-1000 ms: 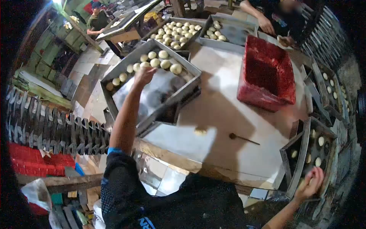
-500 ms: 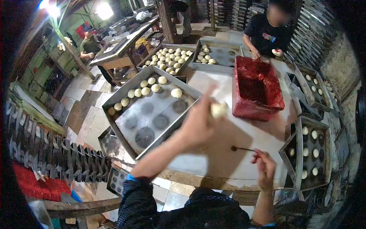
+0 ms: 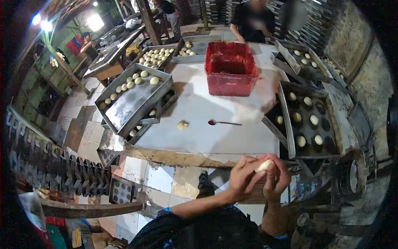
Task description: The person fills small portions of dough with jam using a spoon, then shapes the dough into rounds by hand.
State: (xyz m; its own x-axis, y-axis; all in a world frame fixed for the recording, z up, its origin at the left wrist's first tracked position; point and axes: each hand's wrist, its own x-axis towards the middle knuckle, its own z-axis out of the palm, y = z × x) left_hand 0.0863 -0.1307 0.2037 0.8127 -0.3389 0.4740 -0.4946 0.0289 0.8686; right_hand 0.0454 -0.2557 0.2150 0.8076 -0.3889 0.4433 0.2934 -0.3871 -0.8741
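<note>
My left hand (image 3: 243, 176) and my right hand (image 3: 277, 179) are together just past the table's front edge. Between them they grip a small pale dough ball (image 3: 264, 166), fingers closed around it and partly hiding it. A spoon (image 3: 226, 123) with dark red-brown stuff in its bowl lies on the white tabletop (image 3: 195, 97), apart from both hands. To its left rests a small lump of dough (image 3: 182, 125).
A red plastic crate (image 3: 232, 85), smeared inside, stands at the table's far side near a person (image 3: 253, 23). Metal trays with dough balls flank the table: a left tray (image 3: 143, 108) and a right tray (image 3: 289, 120). More trays sit farther back.
My left hand has come back from beside the left tray to meet my right hand at the dough. The right hand has let go of the spoon. My view has shifted right.
</note>
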